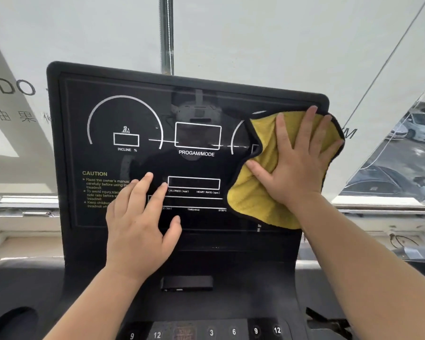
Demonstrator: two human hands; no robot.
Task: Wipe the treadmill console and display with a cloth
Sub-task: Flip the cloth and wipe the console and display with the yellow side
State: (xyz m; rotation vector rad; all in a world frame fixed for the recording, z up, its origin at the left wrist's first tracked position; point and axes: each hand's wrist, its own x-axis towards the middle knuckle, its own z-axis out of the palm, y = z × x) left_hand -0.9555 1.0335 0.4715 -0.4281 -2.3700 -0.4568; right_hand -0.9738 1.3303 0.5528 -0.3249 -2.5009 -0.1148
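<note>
- Behind the treadmill, a pale window blind and glass fill the far background, with parked cars visible at the far right.
- A yellow microfibre cloth with dark edging is pressed flat against the glossy black display panel by the right hand; the fingers are spread open over it, so it is pinned by the palm, not pinched.
- The cloth is seen to cover the panel's right side, from near the upper right corner down to the lower printed rows; the right-hand dial marking is mostly hidden beneath it.
- The left hand is laid open and empty on the lower middle of the panel, fingertips beside the small readout box; nothing is gripped.
- Leftward from the cloth lie the uncovered centre box and the incline dial, so the panel's long axis runs left from the grip; a leftward sweep is judged likely, and the left hand sits in its lower path.
- Nearer, the dark console deck with numbered speed keys is untouched by the cloth, and is judged as not yet wiped.
</note>
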